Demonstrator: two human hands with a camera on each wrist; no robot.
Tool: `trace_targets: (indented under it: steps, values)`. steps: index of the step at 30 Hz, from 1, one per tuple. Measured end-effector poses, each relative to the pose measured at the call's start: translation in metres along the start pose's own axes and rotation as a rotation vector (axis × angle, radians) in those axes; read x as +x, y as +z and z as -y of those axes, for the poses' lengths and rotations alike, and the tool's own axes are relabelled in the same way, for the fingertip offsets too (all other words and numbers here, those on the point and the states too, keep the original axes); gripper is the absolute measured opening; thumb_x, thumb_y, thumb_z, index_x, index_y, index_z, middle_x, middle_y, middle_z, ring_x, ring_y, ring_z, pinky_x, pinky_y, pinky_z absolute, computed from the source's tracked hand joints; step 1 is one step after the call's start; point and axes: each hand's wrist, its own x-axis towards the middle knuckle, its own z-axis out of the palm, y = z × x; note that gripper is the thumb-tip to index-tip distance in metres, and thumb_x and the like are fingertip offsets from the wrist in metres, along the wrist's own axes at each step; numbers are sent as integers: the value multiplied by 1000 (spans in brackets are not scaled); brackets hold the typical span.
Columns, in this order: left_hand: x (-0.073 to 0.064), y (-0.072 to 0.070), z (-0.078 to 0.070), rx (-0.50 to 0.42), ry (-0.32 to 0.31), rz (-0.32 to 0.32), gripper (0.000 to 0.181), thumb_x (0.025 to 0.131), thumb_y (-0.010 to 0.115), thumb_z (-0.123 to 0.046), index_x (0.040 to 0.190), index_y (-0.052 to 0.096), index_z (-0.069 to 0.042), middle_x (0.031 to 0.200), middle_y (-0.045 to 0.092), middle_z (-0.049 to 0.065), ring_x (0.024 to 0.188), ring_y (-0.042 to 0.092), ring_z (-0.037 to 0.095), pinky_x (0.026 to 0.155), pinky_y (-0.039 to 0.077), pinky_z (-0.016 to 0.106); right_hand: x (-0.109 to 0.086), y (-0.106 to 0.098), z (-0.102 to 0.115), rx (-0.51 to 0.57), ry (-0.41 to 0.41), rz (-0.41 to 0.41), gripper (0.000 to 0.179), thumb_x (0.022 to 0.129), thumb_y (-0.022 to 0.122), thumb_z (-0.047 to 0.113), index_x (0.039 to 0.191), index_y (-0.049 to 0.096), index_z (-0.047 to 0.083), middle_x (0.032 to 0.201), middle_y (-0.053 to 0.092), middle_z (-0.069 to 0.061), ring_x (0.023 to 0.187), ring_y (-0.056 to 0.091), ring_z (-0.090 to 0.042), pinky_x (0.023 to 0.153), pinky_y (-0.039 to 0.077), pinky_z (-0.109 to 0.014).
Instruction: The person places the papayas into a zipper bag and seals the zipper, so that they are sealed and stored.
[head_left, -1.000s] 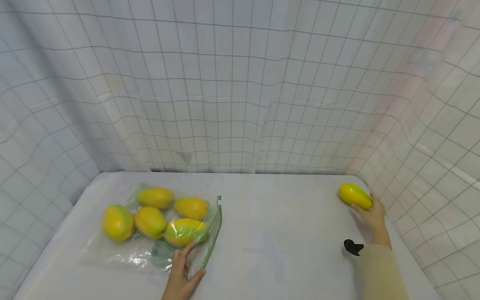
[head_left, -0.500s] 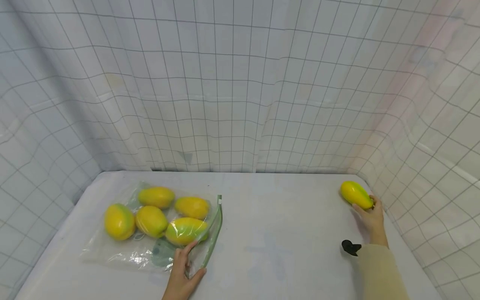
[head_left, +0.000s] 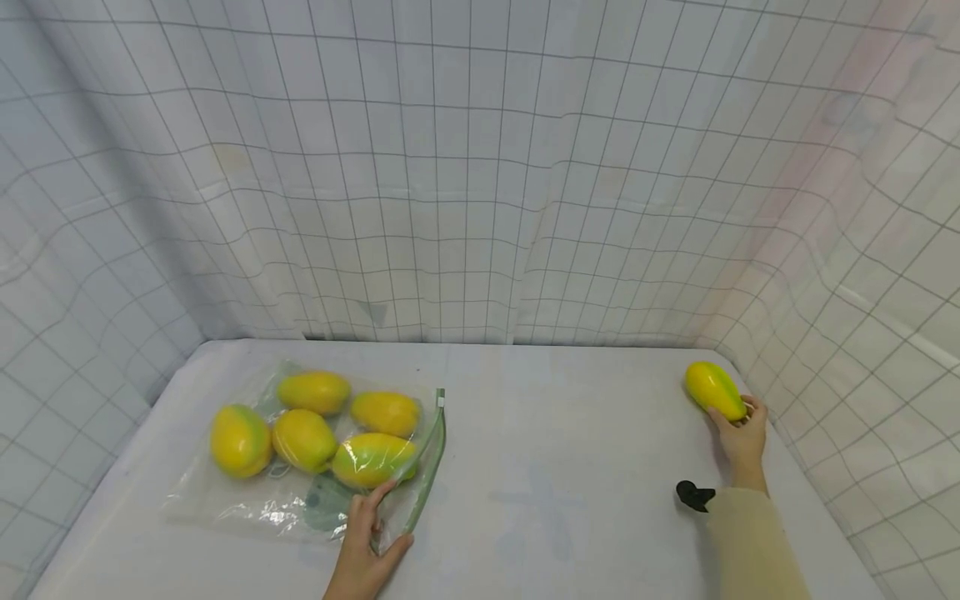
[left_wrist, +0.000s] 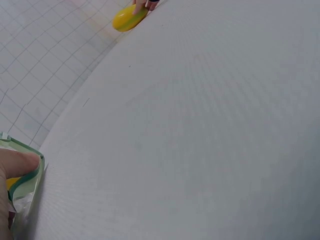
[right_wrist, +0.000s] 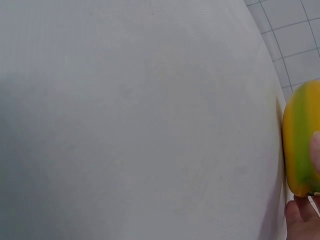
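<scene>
My right hand [head_left: 742, 437] grips the narrow end of a yellow-green papaya [head_left: 714, 390] at the far right of the table. In the right wrist view, the papaya [right_wrist: 302, 142] appears at the right edge with fingers around its lower end. At the left lies a clear zip bag [head_left: 225, 521] with a green-edged mouth facing right. Inside it are several more papayas [head_left: 303, 440]. My left hand [head_left: 362, 546] holds the bag's mouth at its near corner, finger on one lip and thumb by the other. The left wrist view shows the thumb [left_wrist: 20, 162] against the green rim.
A black strap end [head_left: 693, 496] sticks out beside the right sleeve [head_left: 753, 542]. White gridded curtains [head_left: 480, 208] enclose the back and sides of the white table [head_left: 555, 433].
The papaya in my right hand has shifted slightly to the right and turned a little. The right forearm has moved slightly left. The left hand and bag stay nearly still.
</scene>
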Motion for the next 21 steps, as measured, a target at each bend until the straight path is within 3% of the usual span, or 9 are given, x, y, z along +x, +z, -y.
trace_targets:
  steps: [11, 21]
  values:
    - [-1, -1, 2, -1, 6, 5, 79, 43, 79, 14, 116, 48, 8, 72, 31, 9, 68, 27, 9, 57, 25, 16, -6, 5, 5, 56, 13, -27, 66, 90, 53, 23, 140, 14, 4, 146, 17, -21, 125, 28, -34, 105, 26, -40]
    - [0, -1, 1, -15, 4, 7, 81, 43, 79, 16, 117, 48, 8, 72, 32, 10, 69, 28, 9, 60, 26, 17, -11, 19, 29, 99, -127, -38, 59, 87, 59, 16, 135, 26, 5, 133, 30, -11, 115, 36, -21, 101, 35, -31]
